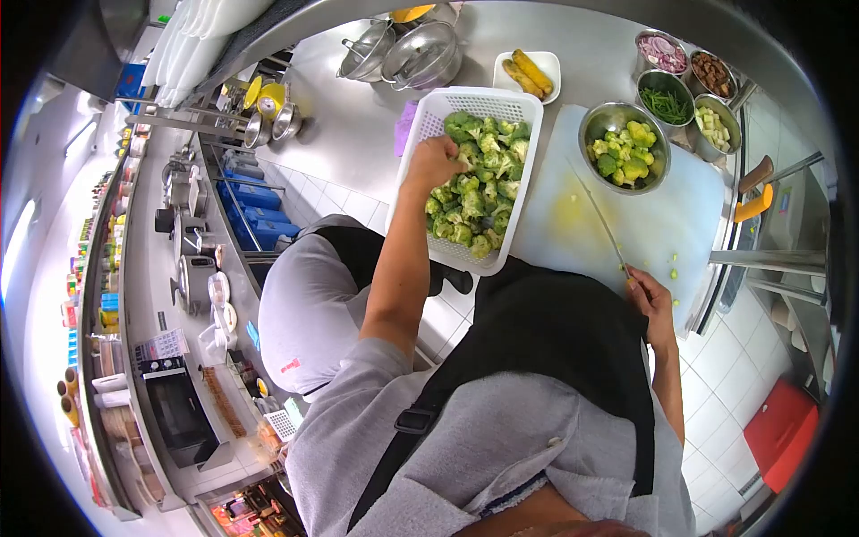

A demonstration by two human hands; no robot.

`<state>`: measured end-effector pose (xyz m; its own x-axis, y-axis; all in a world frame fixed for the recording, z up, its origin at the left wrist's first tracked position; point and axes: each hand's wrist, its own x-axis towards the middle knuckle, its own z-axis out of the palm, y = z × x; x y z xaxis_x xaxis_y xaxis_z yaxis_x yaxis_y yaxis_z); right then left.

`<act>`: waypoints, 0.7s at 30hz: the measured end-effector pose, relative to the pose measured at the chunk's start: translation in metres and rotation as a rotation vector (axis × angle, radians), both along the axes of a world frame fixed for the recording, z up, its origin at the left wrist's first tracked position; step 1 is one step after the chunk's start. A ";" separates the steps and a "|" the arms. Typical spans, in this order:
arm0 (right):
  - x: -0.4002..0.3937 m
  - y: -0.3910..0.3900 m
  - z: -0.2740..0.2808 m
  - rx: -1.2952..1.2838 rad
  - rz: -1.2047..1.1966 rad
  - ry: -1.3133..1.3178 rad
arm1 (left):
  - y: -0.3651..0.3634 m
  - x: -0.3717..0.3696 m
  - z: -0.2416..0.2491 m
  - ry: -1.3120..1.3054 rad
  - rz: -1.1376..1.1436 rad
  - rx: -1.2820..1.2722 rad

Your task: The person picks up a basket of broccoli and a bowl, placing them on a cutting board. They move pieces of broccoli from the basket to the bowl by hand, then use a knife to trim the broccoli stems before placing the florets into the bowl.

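A: Nearest: right hand (651, 300) gripping the knife (601, 222) handle at the cutting board's (689, 215) near edge. Blade's long axis runs far-left, tip resting on the board.

B: Left hand (433, 164)?

A: Closing on broccoli (476, 192) in the white basket (506, 103), left of the board. Judgement: take one floret, keep the blade parked flat.

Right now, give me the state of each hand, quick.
Left hand: in the white basket, fingers curled on broccoli; grip unclear.
Right hand: closed on the knife over the cutting board.
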<state>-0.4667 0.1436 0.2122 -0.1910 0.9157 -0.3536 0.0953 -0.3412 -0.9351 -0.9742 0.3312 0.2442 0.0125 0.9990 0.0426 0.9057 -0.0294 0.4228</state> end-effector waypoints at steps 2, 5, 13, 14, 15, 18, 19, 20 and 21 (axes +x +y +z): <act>0.001 0.000 0.001 -0.008 0.006 -0.015 | -0.002 -0.005 0.007 -0.074 0.062 0.097; 0.000 0.004 0.003 0.005 0.016 -0.048 | 0.003 -0.023 0.030 -0.112 0.092 0.119; 0.003 0.005 -0.003 0.004 0.038 -0.016 | 0.032 -0.033 0.027 -0.140 0.194 0.200; 0.004 0.004 -0.010 0.020 0.035 -0.019 | 0.038 -0.039 0.018 -0.019 0.209 0.049; 0.005 0.003 -0.014 0.034 0.032 -0.021 | 0.038 -0.033 0.018 0.122 0.203 -0.062; 0.002 0.004 -0.004 -0.011 0.025 -0.010 | 0.035 0.000 0.009 0.442 0.284 -0.227; 0.002 0.004 -0.004 -0.009 0.029 -0.012 | 0.034 0.007 0.006 0.432 0.313 -0.229; 0.002 0.004 -0.004 -0.007 0.031 -0.016 | 0.035 0.013 0.003 0.421 0.341 -0.230; 0.003 0.004 -0.004 -0.005 0.032 -0.021 | 0.036 0.017 -0.001 0.409 0.368 -0.231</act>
